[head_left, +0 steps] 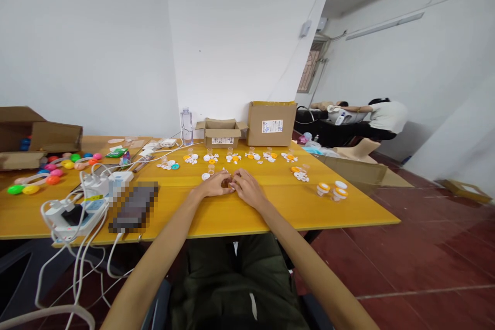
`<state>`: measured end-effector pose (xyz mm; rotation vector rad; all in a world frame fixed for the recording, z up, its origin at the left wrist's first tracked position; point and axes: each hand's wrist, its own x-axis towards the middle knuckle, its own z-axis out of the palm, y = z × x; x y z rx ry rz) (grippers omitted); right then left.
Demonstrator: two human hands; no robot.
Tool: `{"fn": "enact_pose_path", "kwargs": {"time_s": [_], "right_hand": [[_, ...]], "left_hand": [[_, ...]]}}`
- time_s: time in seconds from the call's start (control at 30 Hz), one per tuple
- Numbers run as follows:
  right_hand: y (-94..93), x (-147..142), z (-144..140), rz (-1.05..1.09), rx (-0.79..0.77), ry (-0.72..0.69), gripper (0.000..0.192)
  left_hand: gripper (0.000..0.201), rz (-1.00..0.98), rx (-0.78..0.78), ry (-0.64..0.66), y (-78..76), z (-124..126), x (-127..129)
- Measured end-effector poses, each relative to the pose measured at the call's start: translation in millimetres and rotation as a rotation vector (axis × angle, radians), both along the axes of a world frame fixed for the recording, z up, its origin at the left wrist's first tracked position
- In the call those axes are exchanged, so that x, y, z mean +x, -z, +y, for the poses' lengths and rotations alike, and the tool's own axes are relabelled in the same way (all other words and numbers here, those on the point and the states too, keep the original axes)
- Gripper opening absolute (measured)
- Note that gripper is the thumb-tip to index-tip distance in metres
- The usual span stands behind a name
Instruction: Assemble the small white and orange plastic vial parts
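Observation:
My left hand (217, 184) and my right hand (247, 188) meet at the middle of the yellow table (294, 206), fingers curled together around a small part that is mostly hidden between them. A white cap (205, 176) lies just left of my left hand. Beyond my hands runs a row of small white and orange parts (232, 157) and tiny clear cups. Two small finished containers with orange lids (331, 191) stand to the right of my right hand.
Two cardboard boxes (270, 122) and a clear water bottle (186, 126) stand at the table's far edge. Power strips, white cables and a dark device (133, 207) crowd the left front. Coloured plastic eggs (50, 170) lie far left. A person (371, 118) sits at the back right.

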<state>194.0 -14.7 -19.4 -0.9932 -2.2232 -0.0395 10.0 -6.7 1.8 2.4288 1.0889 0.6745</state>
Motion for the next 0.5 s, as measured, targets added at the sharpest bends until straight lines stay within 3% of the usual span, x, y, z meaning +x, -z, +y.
{"fn": "enact_pose_path", "kwargs": {"time_s": [0.5], "right_hand": [[1.1,1.2,-1.2,0.03,-0.016,-0.052,0.01]], "left_hand": [[0.015,0.037,0.03,-0.001,3.8,2.4,-1.4]]}}
